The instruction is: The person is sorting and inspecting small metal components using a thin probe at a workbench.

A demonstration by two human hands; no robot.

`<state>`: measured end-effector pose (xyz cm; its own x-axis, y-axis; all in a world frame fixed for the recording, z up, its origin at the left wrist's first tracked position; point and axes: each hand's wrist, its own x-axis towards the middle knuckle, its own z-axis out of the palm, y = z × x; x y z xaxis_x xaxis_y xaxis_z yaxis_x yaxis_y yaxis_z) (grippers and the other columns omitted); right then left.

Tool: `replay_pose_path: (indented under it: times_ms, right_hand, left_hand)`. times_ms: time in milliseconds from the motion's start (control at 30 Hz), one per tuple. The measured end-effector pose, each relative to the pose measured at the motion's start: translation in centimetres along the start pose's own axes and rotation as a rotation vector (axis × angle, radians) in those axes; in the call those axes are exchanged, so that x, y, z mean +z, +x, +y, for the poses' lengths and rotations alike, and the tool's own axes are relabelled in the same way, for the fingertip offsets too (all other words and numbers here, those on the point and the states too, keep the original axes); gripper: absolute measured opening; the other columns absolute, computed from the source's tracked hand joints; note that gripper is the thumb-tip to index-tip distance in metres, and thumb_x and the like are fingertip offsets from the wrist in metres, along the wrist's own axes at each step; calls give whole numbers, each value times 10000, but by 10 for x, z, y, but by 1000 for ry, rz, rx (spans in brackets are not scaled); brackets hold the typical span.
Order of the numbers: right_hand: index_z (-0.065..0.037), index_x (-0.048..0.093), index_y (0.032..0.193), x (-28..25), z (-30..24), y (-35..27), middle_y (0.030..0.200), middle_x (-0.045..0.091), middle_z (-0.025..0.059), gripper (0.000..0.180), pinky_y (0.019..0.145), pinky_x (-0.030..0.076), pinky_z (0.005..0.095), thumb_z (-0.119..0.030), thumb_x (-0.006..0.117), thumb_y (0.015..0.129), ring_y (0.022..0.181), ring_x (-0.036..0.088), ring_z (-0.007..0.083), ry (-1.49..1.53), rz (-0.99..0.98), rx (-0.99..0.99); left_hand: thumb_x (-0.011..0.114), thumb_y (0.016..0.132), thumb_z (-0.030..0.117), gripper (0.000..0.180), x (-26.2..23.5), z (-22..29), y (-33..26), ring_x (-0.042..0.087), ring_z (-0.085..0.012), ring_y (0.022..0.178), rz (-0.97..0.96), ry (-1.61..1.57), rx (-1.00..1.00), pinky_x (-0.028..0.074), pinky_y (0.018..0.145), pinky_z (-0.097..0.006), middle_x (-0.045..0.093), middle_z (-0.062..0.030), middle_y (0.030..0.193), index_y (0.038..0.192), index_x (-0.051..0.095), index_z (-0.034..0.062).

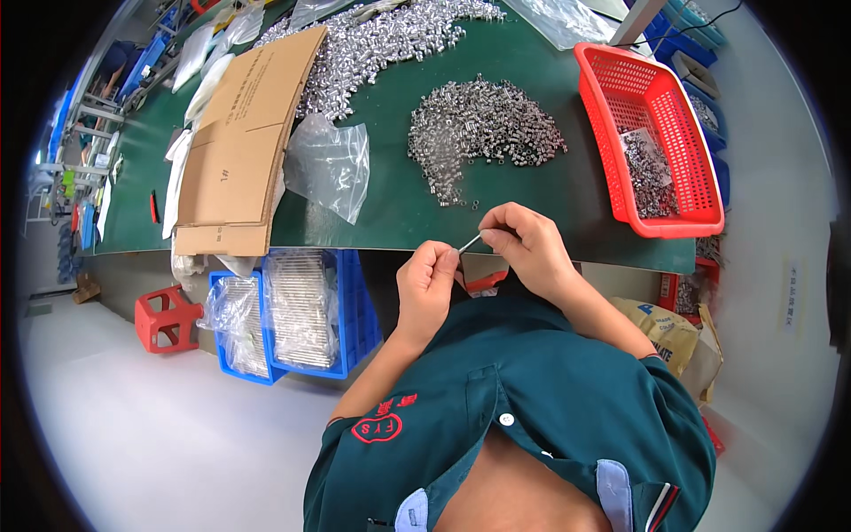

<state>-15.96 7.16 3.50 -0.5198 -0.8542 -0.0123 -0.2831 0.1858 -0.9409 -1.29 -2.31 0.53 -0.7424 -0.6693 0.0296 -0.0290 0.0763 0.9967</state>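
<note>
At the near edge of the green table (576,217), both of my hands are closed in front of my body. A thin grey rod (470,243) runs between them. My right hand (534,246) pinches its upper right end between thumb and fingers. My left hand (427,285) pinches the lower left end; whether a small part is also in those fingers cannot be made out. Just beyond my hands lies a heap of small metal sleeves (487,120), with a few loose ones at its near tip. Farther back spreads a larger pile of shiny metal pieces (381,44).
A red plastic basket (606,151) with small metal parts stands on the right. Flattened cardboard (235,146) and a clear plastic bag (328,168) lie on the left. Below the table are blue crates (355,306) and a red stool (167,319); a yellow sack (660,332) sits at right.
</note>
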Motion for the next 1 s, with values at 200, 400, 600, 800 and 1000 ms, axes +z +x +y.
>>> replay_pose_path:
  times_ms: [200,400,600,800,1000]
  right_hand:
    - [9,561,906,-3,0,-1,790,569,38,81,616,452,251,-6,596,834,689,535,100,77,-17,-97]
    - [9,580,922,-1,3,2,810,587,43,88,625,472,254,-3,598,836,698,564,107,77,-90,-277]
    - [14,604,933,5,-3,0,774,618,46,92,584,488,242,-35,608,855,665,586,99,271,-182,77]
    - [-15,634,998,-10,14,16,806,603,31,218,682,472,247,-18,658,781,747,565,88,-88,43,-57]
    - [-52,657,941,-12,32,34,847,589,83,210,675,491,323,0,649,738,755,597,228,-441,61,-299]
  left_hand:
    - [537,942,236,233,0,-7,1,364,-57,521,-39,-328,-138,305,488,-214,414,30,593,801,507,54]
    - [514,952,266,260,-10,-7,6,334,-62,515,-314,-855,-415,268,500,-219,396,31,571,771,504,79]
    - [514,953,259,251,-6,-5,6,338,-66,514,-235,-811,-426,277,504,-221,389,33,567,781,508,76]
    - [489,959,217,239,-14,-16,10,333,-87,476,-133,-767,-393,302,483,-236,379,9,544,785,484,54]
    - [488,959,197,225,-19,-19,10,322,-76,468,-62,-727,-374,305,482,-234,373,13,540,788,484,50]
